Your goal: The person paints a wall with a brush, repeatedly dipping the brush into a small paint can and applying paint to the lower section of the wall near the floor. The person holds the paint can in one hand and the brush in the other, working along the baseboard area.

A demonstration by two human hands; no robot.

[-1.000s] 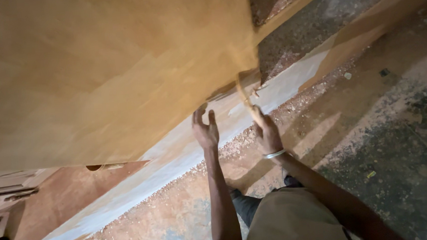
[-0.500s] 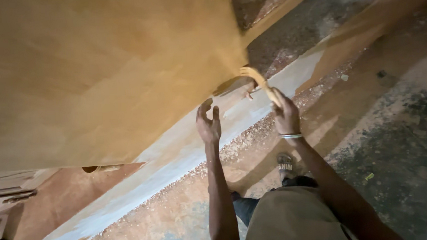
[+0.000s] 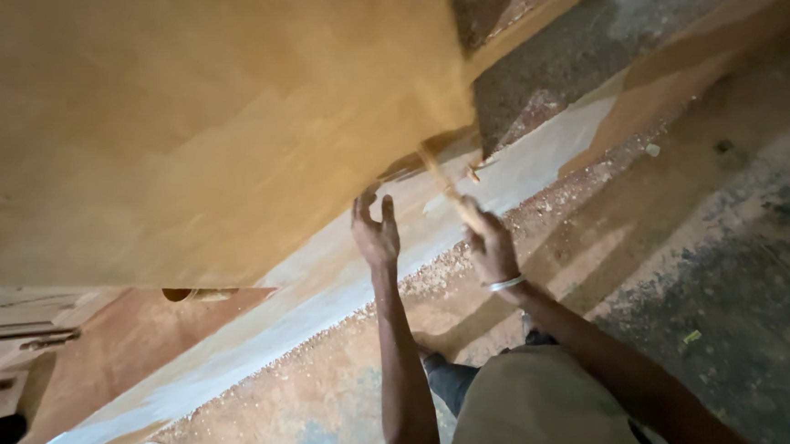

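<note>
Fingers of the left hand spread loosely, thumb and forefinger parted, tips just under the lower edge of the large tan plywood sheet that fills the upper left; whether they touch it cannot be told; the right hand, a silver bangle at its wrist, curls shut around a thin pale wooden strip that slants up to the sheet's lower right corner; beneath lies a sawdust-strewn concrete floor and a long pale board.

One large tan plywood sheet; beneath its lower edge, two bare hands, left and right; one thin wooden strip; one silver wrist bangle below the sheet.
</note>
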